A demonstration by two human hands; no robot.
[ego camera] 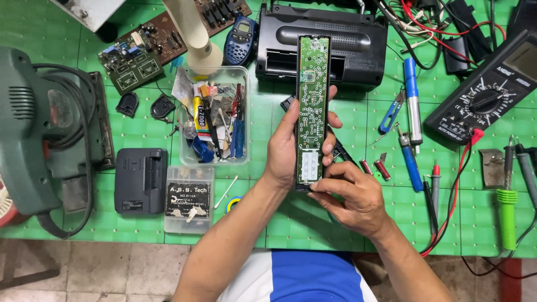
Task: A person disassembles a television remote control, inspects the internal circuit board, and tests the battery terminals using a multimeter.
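Note:
A long, narrow remote control point(312, 100) lies opened up, its green circuit board facing me inside the black shell. My left hand point(288, 148) grips it from behind and the left side, holding it upright over the green table point(67, 223). My right hand point(349, 196) pinches the bottom end of the remote with thumb and fingertips, at the pale battery bay.
A clear tub point(214, 117) of small tools stands left of my hands, a black radio point(347, 42) behind the remote. A multimeter point(486, 95) with red leads, screwdrivers point(411, 156) and a green-handled soldering iron point(507, 207) lie right. A green power tool point(33, 128) sits far left.

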